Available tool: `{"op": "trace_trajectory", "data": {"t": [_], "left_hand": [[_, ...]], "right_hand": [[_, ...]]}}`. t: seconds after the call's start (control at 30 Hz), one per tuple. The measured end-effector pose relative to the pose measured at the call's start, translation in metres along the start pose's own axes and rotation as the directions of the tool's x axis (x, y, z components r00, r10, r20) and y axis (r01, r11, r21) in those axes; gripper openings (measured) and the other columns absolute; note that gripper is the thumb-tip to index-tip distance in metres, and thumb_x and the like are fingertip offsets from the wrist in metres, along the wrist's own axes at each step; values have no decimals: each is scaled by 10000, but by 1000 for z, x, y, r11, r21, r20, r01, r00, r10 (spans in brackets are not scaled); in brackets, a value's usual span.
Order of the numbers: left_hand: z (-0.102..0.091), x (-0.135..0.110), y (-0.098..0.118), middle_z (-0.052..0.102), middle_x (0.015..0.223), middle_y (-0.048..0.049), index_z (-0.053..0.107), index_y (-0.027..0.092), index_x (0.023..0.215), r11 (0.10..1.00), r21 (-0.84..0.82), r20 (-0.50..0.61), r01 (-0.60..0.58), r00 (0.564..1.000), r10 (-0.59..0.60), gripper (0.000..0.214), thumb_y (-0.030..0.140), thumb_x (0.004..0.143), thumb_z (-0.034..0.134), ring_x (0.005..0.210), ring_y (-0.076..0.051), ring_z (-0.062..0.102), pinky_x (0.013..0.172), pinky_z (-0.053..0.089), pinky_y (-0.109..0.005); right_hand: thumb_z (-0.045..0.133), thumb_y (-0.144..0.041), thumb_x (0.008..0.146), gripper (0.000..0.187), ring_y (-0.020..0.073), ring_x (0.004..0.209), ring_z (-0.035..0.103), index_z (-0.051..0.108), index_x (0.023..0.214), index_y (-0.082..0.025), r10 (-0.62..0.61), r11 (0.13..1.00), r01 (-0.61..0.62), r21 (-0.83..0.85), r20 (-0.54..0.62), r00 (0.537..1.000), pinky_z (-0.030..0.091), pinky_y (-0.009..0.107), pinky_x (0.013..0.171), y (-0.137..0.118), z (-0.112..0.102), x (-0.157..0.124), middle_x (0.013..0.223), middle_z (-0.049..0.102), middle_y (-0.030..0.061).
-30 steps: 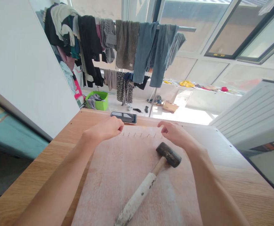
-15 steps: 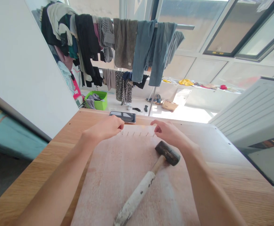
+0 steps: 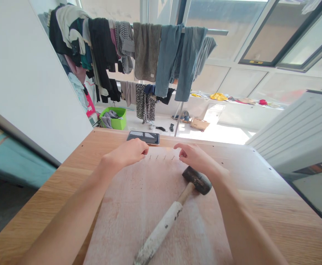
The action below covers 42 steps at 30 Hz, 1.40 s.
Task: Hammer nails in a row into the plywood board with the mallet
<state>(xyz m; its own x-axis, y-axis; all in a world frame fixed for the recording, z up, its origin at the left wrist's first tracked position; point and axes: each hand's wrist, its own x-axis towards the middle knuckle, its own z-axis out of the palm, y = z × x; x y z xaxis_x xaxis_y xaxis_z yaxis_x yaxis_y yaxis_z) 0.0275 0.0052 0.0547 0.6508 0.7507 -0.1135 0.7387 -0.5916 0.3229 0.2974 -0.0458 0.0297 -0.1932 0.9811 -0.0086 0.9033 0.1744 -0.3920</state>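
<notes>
My left hand (image 3: 130, 151) is closed, its fingers curled down at the left end of a row of thin nails (image 3: 164, 157) standing in a pale wooden board (image 3: 139, 206). Anything between those fingertips is hidden. At the row's right end is my right hand (image 3: 191, 154), with its index finger stretched out to the left and apart from the curled fingers below. I see nothing held in it. A hammer (image 3: 174, 213) with a dark head and a worn white-painted handle lies diagonally on the board, its head just below my right hand.
A phone (image 3: 147, 137) lies flat at the far edge of the wooden table (image 3: 277, 213), beyond my left hand. Past the table are a rack of hanging clothes (image 3: 147, 51) and a green basket (image 3: 121, 117). A white panel (image 3: 39, 81) rises at the left.
Both hands have shifted slightly inward: my left to the right, my right to the left. The nails at both ends of the row are now covered. The hammer has not moved.
</notes>
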Motion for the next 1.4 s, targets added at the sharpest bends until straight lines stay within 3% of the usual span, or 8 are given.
{"op": "trace_trajectory", "data": {"t": [0.33, 0.67, 0.9, 1.07, 1.2, 1.4], "left_hand": [[2, 4, 6, 758, 931, -56, 742, 186, 868, 995, 54, -95, -82, 992, 87, 183, 120, 892, 573, 845, -196, 675, 750, 441, -285], [13, 10, 3, 774, 945, -48, 748, 201, 866, 996, 27, -109, -81, 991, 83, 188, 157, 916, 572, 882, -203, 705, 793, 472, -289], [14, 11, 7, 773, 919, -55, 767, 192, 874, 995, 43, -86, -91, 992, 94, 200, 141, 909, 576, 864, -206, 706, 742, 478, -280], [16, 12, 10, 775, 943, -62, 772, 194, 880, 996, 55, -66, -68, 995, 72, 189, 165, 917, 589, 882, -230, 706, 738, 492, -300], [17, 15, 11, 777, 953, -49, 767, 191, 916, 993, -23, -156, -118, 981, 113, 164, 174, 931, 605, 904, -209, 701, 787, 490, -292], [32, 24, 12, 781, 948, -64, 768, 171, 913, 987, -24, -165, -160, 974, 154, 174, 113, 901, 604, 888, -207, 710, 814, 508, -283]], "right_hand": [[529, -76, 813, 467, 195, 824, 662, 660, 1240, -211, -51, 998, 54, 34, -72, 996, 457, 303, 737, -7, -1, 1, 858, 737, 34], [548, -100, 815, 471, 188, 824, 674, 660, 1246, -253, -52, 999, 51, -14, -60, 997, 386, 262, 610, -10, 13, 6, 901, 759, 23], [522, -100, 847, 453, 195, 896, 673, 671, 1245, -256, -34, 998, 31, -56, -56, 998, 330, 249, 569, -16, 16, 5, 924, 766, 27], [509, -129, 862, 422, 210, 873, 668, 678, 1232, -242, -35, 998, 30, -60, -81, 996, 331, 264, 574, -21, 12, 3, 938, 762, 55], [524, -130, 863, 416, 212, 873, 665, 683, 1231, -242, -51, 999, 50, -11, -131, 990, 373, 269, 614, -31, 7, 0, 931, 759, 55], [505, -7, 839, 459, 182, 794, 655, 686, 1230, -165, -111, 988, 119, 97, -77, 991, 441, 271, 727, -46, 16, 3, 866, 755, 54]]}}
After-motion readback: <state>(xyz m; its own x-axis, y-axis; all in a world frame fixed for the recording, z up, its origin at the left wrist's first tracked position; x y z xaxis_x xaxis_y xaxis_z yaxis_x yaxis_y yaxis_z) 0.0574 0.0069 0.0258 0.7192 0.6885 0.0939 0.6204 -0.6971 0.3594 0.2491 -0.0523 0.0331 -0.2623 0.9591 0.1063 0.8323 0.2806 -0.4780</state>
